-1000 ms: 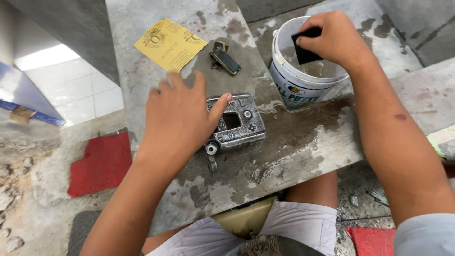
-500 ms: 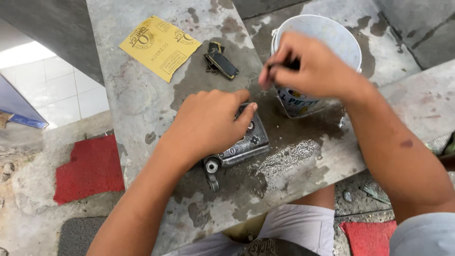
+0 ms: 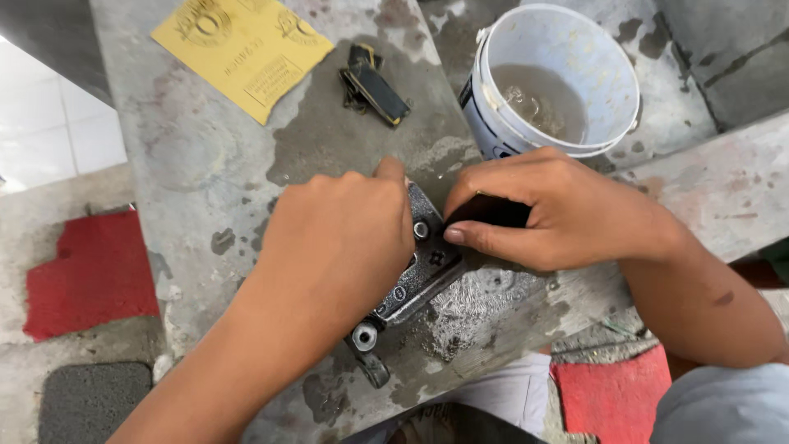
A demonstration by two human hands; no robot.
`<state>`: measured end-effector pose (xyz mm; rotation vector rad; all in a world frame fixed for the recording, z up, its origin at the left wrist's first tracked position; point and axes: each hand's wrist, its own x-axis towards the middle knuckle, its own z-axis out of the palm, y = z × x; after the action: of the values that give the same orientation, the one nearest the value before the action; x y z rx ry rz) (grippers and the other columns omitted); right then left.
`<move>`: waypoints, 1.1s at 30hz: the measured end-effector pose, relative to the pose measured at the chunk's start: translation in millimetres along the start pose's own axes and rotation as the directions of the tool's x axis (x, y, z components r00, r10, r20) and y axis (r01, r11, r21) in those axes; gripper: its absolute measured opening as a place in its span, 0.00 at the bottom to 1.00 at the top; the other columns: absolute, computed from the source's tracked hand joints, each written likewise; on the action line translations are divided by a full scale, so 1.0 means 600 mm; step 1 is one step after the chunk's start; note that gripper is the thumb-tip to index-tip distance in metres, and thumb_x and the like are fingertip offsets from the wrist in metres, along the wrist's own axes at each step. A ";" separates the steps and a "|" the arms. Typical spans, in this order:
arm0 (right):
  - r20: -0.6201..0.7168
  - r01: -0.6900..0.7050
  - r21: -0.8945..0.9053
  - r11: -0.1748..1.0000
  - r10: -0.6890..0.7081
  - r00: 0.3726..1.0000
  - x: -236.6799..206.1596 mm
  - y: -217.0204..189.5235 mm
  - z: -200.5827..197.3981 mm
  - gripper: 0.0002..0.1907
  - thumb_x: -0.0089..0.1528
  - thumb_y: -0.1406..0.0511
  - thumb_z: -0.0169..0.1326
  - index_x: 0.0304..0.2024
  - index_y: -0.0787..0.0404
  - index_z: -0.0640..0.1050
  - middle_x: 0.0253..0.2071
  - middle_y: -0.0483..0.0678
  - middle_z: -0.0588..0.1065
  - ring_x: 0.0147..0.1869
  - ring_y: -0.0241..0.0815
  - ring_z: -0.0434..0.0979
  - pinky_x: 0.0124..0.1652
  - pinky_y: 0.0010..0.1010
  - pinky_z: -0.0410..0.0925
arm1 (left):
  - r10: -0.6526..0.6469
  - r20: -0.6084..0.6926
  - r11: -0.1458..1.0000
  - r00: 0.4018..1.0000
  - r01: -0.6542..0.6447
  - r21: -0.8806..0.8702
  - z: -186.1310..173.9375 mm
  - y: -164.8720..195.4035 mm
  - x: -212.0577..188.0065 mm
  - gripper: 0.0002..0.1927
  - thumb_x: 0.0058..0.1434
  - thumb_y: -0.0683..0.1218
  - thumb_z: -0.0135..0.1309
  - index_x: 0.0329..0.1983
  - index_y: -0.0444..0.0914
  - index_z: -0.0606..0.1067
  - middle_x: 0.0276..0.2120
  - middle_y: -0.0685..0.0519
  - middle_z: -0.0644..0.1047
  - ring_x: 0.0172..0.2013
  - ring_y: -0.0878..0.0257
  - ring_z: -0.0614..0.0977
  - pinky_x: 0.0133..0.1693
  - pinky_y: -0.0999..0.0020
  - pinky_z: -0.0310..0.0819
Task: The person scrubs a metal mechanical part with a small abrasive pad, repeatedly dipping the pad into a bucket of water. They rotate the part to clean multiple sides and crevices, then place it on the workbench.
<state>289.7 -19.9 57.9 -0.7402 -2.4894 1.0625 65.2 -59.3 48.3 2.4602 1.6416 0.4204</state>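
Pressing a grey metal casting [image 3: 419, 275] flat on a wet concrete slab [image 3: 205, 156] with both hands, seen from the head camera.
At the centre of the view, the left hand [image 3: 337, 247] lies palm down over the casting's 9 o'clock side, fingers bent and bearing on it rather than wrapped round it, while the right hand [image 3: 551, 210] comes in from 3 o'clock with fingers and thumb pinched shut on a small dark pad [image 3: 493, 212] set against the casting's edge. A white bucket [image 3: 551, 82] of cloudy water stands at 1 o'clock, just beyond the right hand. A black clip-like piece [image 3: 374, 86] lies at 12 o'clock, and a yellow sheet of abrasive paper [image 3: 242, 53] at 11 o'clock. Red mats [image 3: 90, 271] lie on the floor at 9 o'clock.
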 end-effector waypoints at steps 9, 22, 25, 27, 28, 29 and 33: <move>0.044 0.135 -0.037 0.990 -0.133 0.990 0.021 0.020 0.015 0.08 0.59 0.69 0.62 0.37 0.65 0.77 0.32 0.49 0.78 0.33 0.44 0.79 0.32 0.31 0.69 | 0.035 -0.059 0.999 0.998 -0.035 -0.004 0.014 -0.019 0.002 0.06 0.56 0.43 0.54 0.26 0.37 0.74 0.15 0.45 0.78 0.17 0.49 0.82 0.19 0.57 0.73; 0.020 -0.033 -0.019 0.999 0.034 0.999 0.025 0.012 0.047 0.08 0.54 0.69 0.63 0.30 0.62 0.75 0.20 0.47 0.73 0.20 0.42 0.73 0.22 0.32 0.63 | 0.024 -0.113 0.999 0.993 -0.027 -0.027 0.021 -0.026 -0.003 0.07 0.54 0.46 0.56 0.25 0.37 0.74 0.14 0.47 0.77 0.16 0.52 0.82 0.18 0.61 0.72; 0.023 0.008 -0.059 0.998 -0.007 1.000 0.026 0.009 0.049 0.09 0.55 0.70 0.63 0.28 0.63 0.73 0.20 0.47 0.71 0.21 0.43 0.71 0.23 0.33 0.61 | 0.030 -0.112 0.999 0.993 -0.033 -0.027 0.022 -0.028 -0.004 0.08 0.52 0.46 0.56 0.25 0.37 0.73 0.14 0.47 0.77 0.16 0.53 0.82 0.18 0.62 0.72; 0.024 0.002 -0.082 0.997 0.000 1.000 0.029 0.005 0.051 0.10 0.54 0.70 0.64 0.28 0.62 0.73 0.20 0.46 0.70 0.21 0.42 0.71 0.23 0.33 0.61 | 0.030 -0.124 0.999 0.992 -0.031 -0.010 0.023 -0.028 -0.004 0.07 0.53 0.45 0.56 0.25 0.37 0.73 0.14 0.47 0.77 0.16 0.54 0.82 0.18 0.62 0.72; 0.000 0.010 -0.084 0.996 -0.010 1.000 0.031 0.004 0.052 0.10 0.54 0.70 0.64 0.28 0.62 0.73 0.20 0.46 0.70 0.22 0.42 0.71 0.24 0.33 0.61 | 0.034 -0.120 0.999 0.992 -0.036 -0.012 0.023 -0.029 -0.004 0.07 0.52 0.45 0.57 0.25 0.37 0.74 0.14 0.47 0.77 0.16 0.54 0.82 0.18 0.63 0.72; -0.023 0.019 -0.086 0.996 -0.021 1.000 0.032 0.001 0.056 0.10 0.54 0.70 0.63 0.29 0.62 0.72 0.21 0.46 0.70 0.22 0.42 0.71 0.24 0.33 0.61 | 0.038 -0.116 0.999 0.993 -0.040 -0.014 0.023 -0.030 -0.005 0.07 0.51 0.45 0.57 0.25 0.36 0.74 0.14 0.48 0.77 0.16 0.55 0.82 0.17 0.63 0.72; 0.046 -0.027 -0.126 0.992 0.033 0.998 0.034 -0.001 0.056 0.10 0.54 0.70 0.64 0.27 0.62 0.73 0.19 0.46 0.70 0.20 0.42 0.69 0.22 0.34 0.60 | 0.049 -0.121 0.998 0.991 -0.053 -0.032 0.024 -0.033 -0.008 0.07 0.51 0.45 0.57 0.25 0.36 0.74 0.14 0.47 0.77 0.16 0.55 0.82 0.17 0.63 0.71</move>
<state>256.5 -27.4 37.9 -0.7990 -2.6138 0.9511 50.8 -55.6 28.8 2.5006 1.6025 0.6098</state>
